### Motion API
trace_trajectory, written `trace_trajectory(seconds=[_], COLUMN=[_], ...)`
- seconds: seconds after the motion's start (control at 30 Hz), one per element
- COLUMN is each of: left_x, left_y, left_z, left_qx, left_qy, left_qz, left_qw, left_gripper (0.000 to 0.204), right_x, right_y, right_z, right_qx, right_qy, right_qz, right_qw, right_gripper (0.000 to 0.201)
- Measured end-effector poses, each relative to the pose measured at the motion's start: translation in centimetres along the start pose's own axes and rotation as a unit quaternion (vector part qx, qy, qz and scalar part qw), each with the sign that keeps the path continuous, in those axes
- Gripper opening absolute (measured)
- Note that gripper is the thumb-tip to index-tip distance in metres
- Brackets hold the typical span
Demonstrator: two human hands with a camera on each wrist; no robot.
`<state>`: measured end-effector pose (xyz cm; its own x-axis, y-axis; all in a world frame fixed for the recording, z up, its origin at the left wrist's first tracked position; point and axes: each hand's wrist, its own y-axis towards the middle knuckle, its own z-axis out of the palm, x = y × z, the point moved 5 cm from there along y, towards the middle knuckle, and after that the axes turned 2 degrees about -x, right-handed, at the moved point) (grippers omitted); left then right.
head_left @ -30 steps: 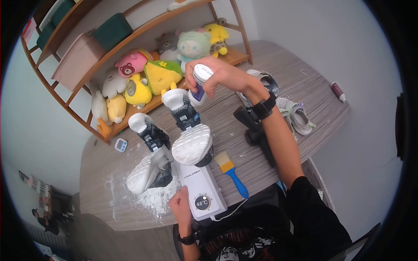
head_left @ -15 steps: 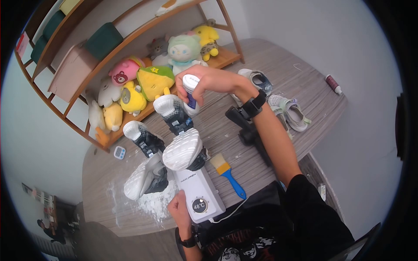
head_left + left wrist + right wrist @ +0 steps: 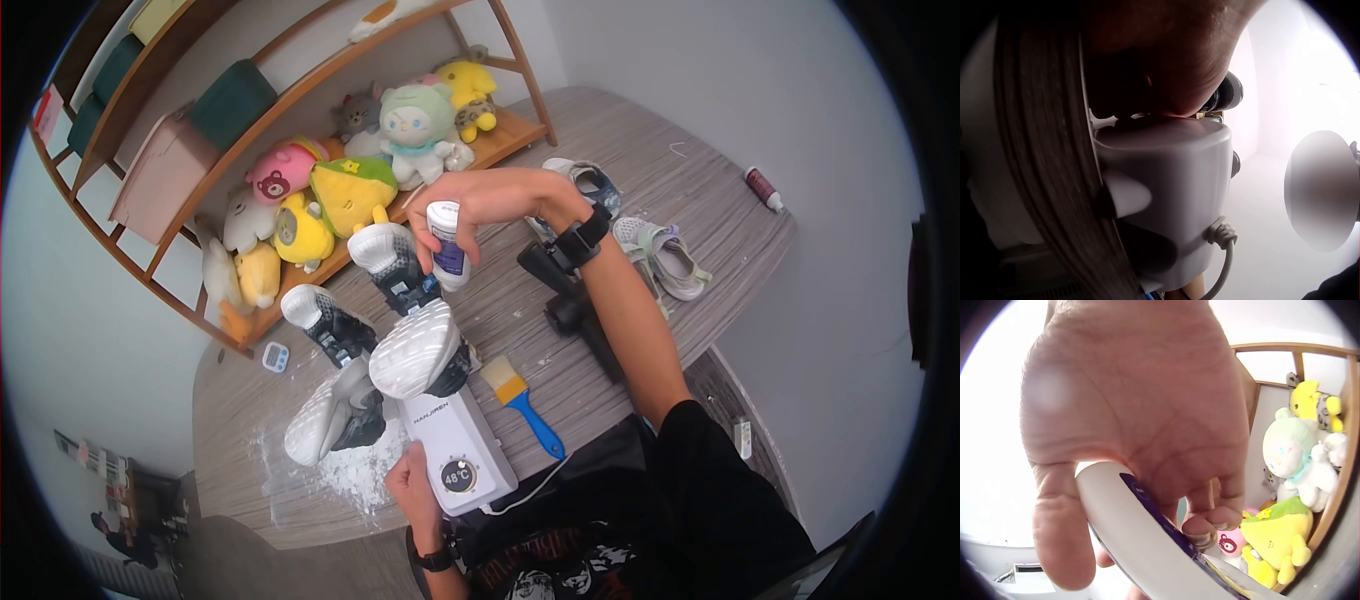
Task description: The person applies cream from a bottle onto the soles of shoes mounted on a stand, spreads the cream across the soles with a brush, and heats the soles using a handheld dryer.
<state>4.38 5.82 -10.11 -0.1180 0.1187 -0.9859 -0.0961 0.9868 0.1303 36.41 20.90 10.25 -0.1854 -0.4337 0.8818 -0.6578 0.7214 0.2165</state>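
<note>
My right hand grips a white bottle with a purple label, beside the rear right sneaker. In the right wrist view, the thumb and fingers close round the bottle. Several black-and-white sneakers, among them the front right one and front left one, stand soles up on a white shoe dryer whose dial reads 48°C. My left hand, fingers curled, rests against the dryer's left side. The left wrist view shows that hand against the dryer's casing; its fingertips are hidden.
A blue-handled brush lies right of the dryer, near a black tool under my right forearm. White powder covers the table at left. Sandals, a small bottle, a timer and a shelf of plush toys stand around.
The bottle in my right hand has tipped, so more of its side and purple label shows. The head view has shifted slightly. My left hand stays beside the dryer.
</note>
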Motion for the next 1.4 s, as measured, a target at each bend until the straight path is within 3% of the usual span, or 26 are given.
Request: trace_trajectory(seconds=[0.13,0.27,0.43,0.6,0.67,0.9,1.4], left_x=[-0.3,0.8,-0.8,-0.8,-0.7,-0.7,-0.9], left_y=[-0.1,0.1,-0.1,-0.1,-0.1,-0.1,-0.1], left_z=[0.1,-0.5,0.3,0.3,0.2,0.2,0.3], left_qx=[-0.002,-0.008,0.013,0.015,0.018,0.024,0.028], left_qy=[0.0,0.04,0.002,0.002,0.007,-0.008,-0.005], left_qz=[-0.002,-0.002,-0.022,-0.015,-0.009,-0.013,-0.015], left_qw=[1.0,0.999,1.0,1.0,1.0,1.0,0.999], left_gripper=[0.042,0.04,0.045,0.045,0.044,0.044,0.045], right_x=[0.6,3.1,7.6,7.6,6.8,5.6,3.7], right_y=[-0.2,-0.9,-0.7,1.4,2.1,2.9,4.3], right_z=[0.3,0.3,2.4,5.2,5.6,6.4,6.5], right_qx=[0.003,-0.024,-0.12,-0.143,-0.15,-0.119,-0.131], right_qy=[-0.019,-0.023,-0.092,-0.152,-0.24,-0.25,-0.27], right_qz=[0.013,-0.103,-0.183,-0.163,-0.103,-0.055,-0.08], right_qw=[1.0,0.994,0.972,0.964,0.954,0.959,0.95], right_gripper=[0.031,0.034,0.033,0.032,0.031,0.032,0.031])
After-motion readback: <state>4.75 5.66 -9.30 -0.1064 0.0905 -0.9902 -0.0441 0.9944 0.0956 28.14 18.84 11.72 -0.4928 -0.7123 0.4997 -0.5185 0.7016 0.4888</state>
